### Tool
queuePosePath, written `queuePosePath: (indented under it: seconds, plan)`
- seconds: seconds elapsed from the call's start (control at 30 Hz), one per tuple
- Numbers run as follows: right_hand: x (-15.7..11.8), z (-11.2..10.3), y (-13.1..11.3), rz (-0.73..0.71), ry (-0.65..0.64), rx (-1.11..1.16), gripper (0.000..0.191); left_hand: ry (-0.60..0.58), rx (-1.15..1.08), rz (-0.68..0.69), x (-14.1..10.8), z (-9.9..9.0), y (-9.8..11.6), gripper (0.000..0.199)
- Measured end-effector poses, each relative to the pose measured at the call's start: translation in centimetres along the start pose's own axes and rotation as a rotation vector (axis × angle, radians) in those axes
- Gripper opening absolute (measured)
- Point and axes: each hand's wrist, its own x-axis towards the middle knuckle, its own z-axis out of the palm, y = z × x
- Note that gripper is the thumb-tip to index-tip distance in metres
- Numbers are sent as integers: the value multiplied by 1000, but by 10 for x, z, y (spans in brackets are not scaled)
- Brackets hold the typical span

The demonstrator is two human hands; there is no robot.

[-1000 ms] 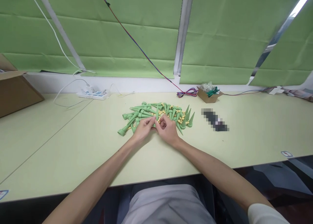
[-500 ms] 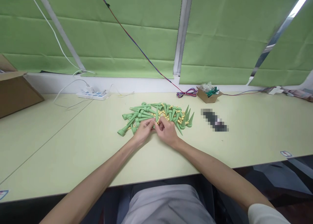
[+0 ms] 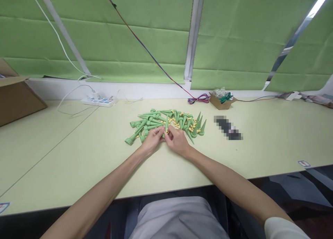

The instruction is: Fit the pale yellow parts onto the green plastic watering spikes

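My left hand (image 3: 153, 140) is closed, thumb and fingers pinching a green plastic watering spike (image 3: 167, 121) whose tip points away from me. Opposite it, the fingers of my right hand (image 3: 178, 141) pinch a small yellow valve (image 3: 167, 132) at the spike's near end. The valve's round opening faces me; its exact fit with the spike is partly hidden by my fingers. Just beyond my hands lies a pile of green spikes (image 3: 153, 122), several with yellow valves on them. Loose yellow valves (image 3: 173, 121) are heaped in the middle of the pile.
On the table (image 3: 85, 162) to the right lies a dark blurred-out object (image 3: 228, 128). Behind stand a small cardboard box (image 3: 221, 103) with plastic bags and a bundled red-blue cable (image 3: 199, 99). A power strip (image 3: 100, 100) and a large carton (image 3: 20, 100) are at left.
The yellow valve has turned slightly between my fingers, and its opening sits a little lower and further left. Both hands otherwise keep their place.
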Motion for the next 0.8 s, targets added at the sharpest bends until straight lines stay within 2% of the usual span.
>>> queuePosePath:
  seconds: [0.47,0.6,0.7,0.8]
  plan:
    - [3,-2,-2,9,-22,57,18,-15,26,-3,-1,-1,2,42]
    - [8,-6,-5,53,15,137,20,-4,74,9,-2,1,13,41]
    - [13,-9,-8,110,46,197,23,21,173,82,-3,2,27,42]
    - [15,-12,-8,166,47,226,26,55,225,79,-3,2,35,40]
